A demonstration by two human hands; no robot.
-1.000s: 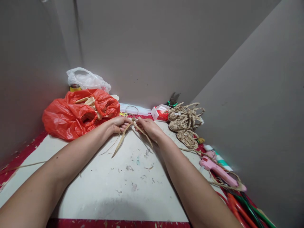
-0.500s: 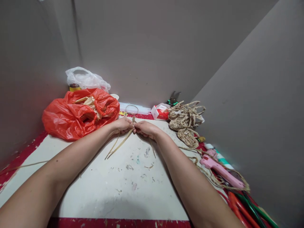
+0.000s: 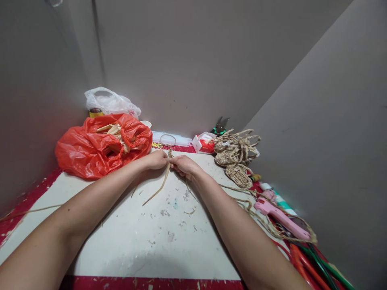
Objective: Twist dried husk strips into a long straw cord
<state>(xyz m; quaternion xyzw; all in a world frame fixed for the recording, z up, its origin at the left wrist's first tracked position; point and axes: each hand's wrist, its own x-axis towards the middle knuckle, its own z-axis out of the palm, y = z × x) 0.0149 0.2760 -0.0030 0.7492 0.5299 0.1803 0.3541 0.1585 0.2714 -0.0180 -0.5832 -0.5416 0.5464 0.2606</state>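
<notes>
Near the far edge of the white board [image 3: 127,237], my two hands come together at a small piece of straw work. My left hand [image 3: 157,159] is closed, knuckles up, with a straw strand coming out below it. My right hand [image 3: 184,164] pinches the piece between thumb and forefinger. Between the hands a short brown straw tip [image 3: 170,153] sticks up. One flat straw strand [image 3: 160,186] hangs down from the pinch onto the board. A thinner strand shows below my right hand. The fingers hide most of the work.
At left sits a red plastic bag [image 3: 87,149] of dried husks, with a white plastic bag [image 3: 113,102] behind. Woven straw soles [image 3: 238,175] are piled at right, before pliers [image 3: 221,127] and a tissue pack [image 3: 205,143]. A pink glue gun [image 3: 281,217] lies nearer, beside straw cord.
My left hand has turned and closed, its knuckles now up. The two hanging strands have spread apart, one now shifted right. My right hand has barely moved.
</notes>
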